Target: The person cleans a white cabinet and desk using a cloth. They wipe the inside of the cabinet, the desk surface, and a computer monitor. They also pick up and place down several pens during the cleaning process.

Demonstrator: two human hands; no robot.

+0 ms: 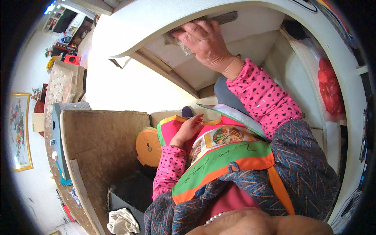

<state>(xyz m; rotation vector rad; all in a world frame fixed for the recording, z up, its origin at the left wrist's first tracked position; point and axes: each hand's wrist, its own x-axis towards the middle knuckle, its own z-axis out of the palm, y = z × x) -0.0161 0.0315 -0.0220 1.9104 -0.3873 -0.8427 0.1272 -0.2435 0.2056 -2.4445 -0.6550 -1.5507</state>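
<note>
My right hand [205, 44] reaches up beneath the curved rim of a white tabletop [132, 23]. Its fingers are shut on a whitish, dirty-looking cloth [184, 48], pressed near the pale panel [182, 70] under the top; part of the cloth is hidden by the fingers. A dark flat strip [227, 18] on the panel lies just beyond the fingertips. My left hand [188, 128] hovers over or rests on my colourful apron [226, 152], fingers loosely apart, holding nothing visible. Both arms wear pink patterned sleeve covers [264, 94].
At left stands a brown board panel [105, 135], with a round orange-yellow lid [149, 147] beside it. A crumpled white cloth [123, 221] lies on a dark surface below. Right, a red plastic bag [330, 88] sits by the white curved frame [343, 73]. A red stool [72, 60] is farther off.
</note>
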